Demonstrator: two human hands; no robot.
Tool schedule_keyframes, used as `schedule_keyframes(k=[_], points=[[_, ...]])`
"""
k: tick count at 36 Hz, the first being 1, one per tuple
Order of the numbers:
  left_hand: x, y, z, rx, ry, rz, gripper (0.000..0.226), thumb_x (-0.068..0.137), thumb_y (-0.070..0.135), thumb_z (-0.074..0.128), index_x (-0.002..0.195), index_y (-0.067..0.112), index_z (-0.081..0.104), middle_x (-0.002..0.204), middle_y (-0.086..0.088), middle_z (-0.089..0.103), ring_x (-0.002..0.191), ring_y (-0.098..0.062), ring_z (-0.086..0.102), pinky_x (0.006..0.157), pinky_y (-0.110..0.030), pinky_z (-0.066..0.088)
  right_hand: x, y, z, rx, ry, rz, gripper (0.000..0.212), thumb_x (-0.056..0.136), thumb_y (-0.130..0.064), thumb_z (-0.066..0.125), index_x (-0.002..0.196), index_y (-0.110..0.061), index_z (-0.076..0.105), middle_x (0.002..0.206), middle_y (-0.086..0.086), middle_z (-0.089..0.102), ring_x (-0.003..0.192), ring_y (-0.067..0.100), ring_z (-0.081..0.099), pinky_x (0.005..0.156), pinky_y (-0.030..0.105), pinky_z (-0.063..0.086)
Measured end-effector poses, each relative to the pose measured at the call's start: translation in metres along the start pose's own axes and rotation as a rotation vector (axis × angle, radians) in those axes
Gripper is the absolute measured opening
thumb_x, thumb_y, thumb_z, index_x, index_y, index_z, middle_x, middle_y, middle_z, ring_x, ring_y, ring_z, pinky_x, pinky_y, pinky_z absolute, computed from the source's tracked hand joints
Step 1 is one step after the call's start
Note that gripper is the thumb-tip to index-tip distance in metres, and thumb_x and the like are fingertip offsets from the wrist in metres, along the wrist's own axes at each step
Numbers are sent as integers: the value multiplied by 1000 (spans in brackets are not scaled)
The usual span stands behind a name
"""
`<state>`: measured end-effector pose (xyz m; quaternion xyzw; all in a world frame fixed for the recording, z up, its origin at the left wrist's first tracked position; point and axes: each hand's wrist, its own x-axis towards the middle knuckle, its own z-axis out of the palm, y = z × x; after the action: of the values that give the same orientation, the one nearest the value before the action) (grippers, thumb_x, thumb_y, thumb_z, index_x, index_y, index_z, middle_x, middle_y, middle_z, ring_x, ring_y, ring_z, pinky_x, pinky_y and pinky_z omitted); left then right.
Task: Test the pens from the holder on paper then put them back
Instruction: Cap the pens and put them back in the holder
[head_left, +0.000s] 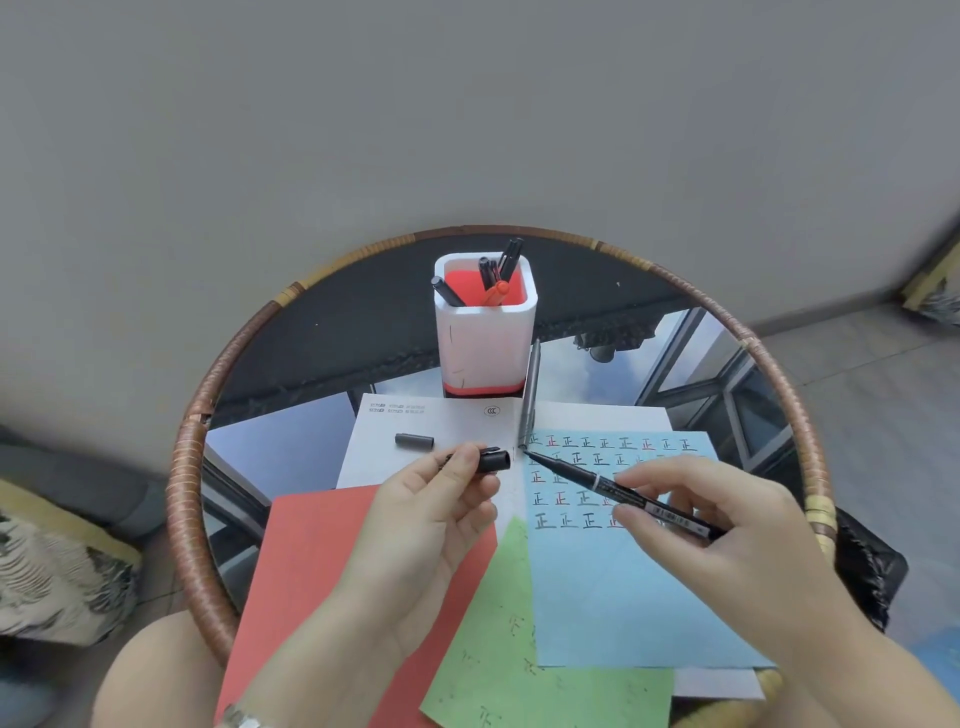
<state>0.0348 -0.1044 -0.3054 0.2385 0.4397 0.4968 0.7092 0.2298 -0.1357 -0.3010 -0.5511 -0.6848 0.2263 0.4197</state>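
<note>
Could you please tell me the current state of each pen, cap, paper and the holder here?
black pen: uncapped, gripped by right hand
held cap: off, pinched by left hand
loose cap: lying on white paper
grey pen: lying beside the holder
holder: upright, holding several pens
blue paper: partly covered with test marks

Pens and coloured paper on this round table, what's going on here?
A person is testing pens. The right hand holds an uncapped black pen, tip near the blue sheet's marked corner; the left hand pinches a cap. A second cap lies on the white paper, a grey pen beside the holder.
</note>
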Motion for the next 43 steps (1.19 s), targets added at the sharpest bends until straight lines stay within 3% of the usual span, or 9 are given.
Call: schedule_keyframes(k=[4, 8, 12, 19, 25, 30, 36, 40, 43], points=[[-2, 1, 1, -9, 10, 10, 23, 73, 17, 60, 91, 3, 64, 69, 0, 63, 55, -5, 57, 48, -15, 50, -1, 0, 0, 19, -11, -1, 23, 64, -46, 62, 86, -41, 64, 80, -18, 66, 61, 11, 56, 50, 12, 42], [-4, 1, 3, 34, 8, 19, 21, 72, 18, 61, 86, 4, 65, 68, 0, 64, 54, -5, 57, 49, -15, 50, -1, -1, -1, 12, -16, -12, 23, 64, -33, 69, 86, -40, 64, 79, -22, 66, 62, 8, 57, 50, 9, 41], [-6, -1, 7, 203, -8, 47, 20, 67, 20, 65, 82, 7, 68, 65, 2, 63, 53, -4, 58, 55, -16, 51, -1, -2, -1, 6, -39, -62, 18, 66, -42, 62, 83, -37, 65, 80, -21, 66, 61, 1, 56, 50, 6, 38], [-8, 1, 10, 333, -43, 107, 7, 78, 14, 64, 78, 9, 69, 55, 4, 61, 50, -5, 56, 53, -17, 50, -2, -1, -4, -7, -30, -165, 17, 72, -40, 63, 87, -34, 65, 82, -17, 67, 66, 7, 62, 51, 24, 47], [-12, 2, 13, 421, -164, 36, 12, 82, 11, 62, 83, 2, 69, 65, -1, 66, 51, -8, 60, 52, -18, 49, 3, 2, -5, -152, -57, -339, 15, 85, -39, 57, 90, -27, 65, 75, -20, 60, 52, -5, 40, 47, 13, 40], [-17, 6, 17, 396, -214, 122, 10, 80, 0, 60, 76, 2, 69, 59, -5, 66, 51, -12, 63, 50, -20, 50, 3, 2, -2, -186, -49, -414, 15, 81, -27, 61, 85, -16, 71, 68, -7, 69, 58, -1, 56, 54, 8, 41], [-23, 13, 18, 484, -314, 465, 11, 74, 1, 72, 69, 11, 73, 57, -3, 65, 51, -13, 64, 54, -18, 50, 2, -17, -7, 97, -20, -247, 22, 68, -38, 69, 79, -19, 74, 64, -30, 63, 57, -10, 60, 55, 2, 41], [-24, 16, 13, 564, -426, 671, 12, 70, 15, 65, 80, 16, 72, 69, -5, 61, 58, -12, 67, 60, -16, 51, 3, -24, -8, 636, -153, 110, 35, 36, -44, 84, 64, -24, 76, 47, -4, 65, 39, 1, 55, 42, 6, 39], [-24, 21, 20, 497, -346, 616, 12, 65, 12, 73, 73, 22, 74, 65, 2, 67, 56, -14, 66, 59, -18, 52, 8, -31, -8, 710, -176, 263, 38, 31, -33, 89, 63, -16, 77, 43, 8, 62, 33, 4, 46, 37, 7, 31]])
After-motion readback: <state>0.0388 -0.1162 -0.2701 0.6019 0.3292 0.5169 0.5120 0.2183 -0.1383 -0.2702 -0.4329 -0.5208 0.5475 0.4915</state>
